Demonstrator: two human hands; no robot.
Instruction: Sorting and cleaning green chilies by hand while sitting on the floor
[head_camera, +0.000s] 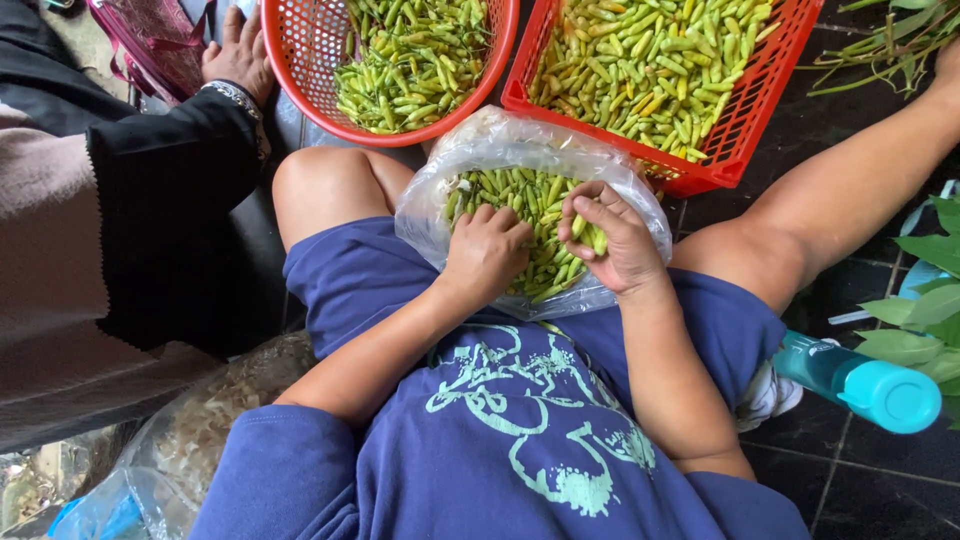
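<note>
Head view, looking straight down at someone seated on a dark tiled floor, in a blue shirt with a pale green print. To the left sits another person in black and grey sleeves, their hand resting flat near a pink bag at the far left. At the far side stand two red baskets heaped with small green chillies: a rectangular basket on the right and a round basket on the left, just beside each other. Nearer, resting in the seated person's lap between the knees, is a clear plastic bag, open at the top and full of green chillies. Both hands are down in its mouth, close together but apart. The left hand is curled, knuckles up, fingers buried among the chillies. The right hand is half turned up, its fingers pinched on a single chilli. At the right, near the thigh, lies a teal bottle beside some green leaves. Another plastic bag of pale scraps sits at the near left.
</note>
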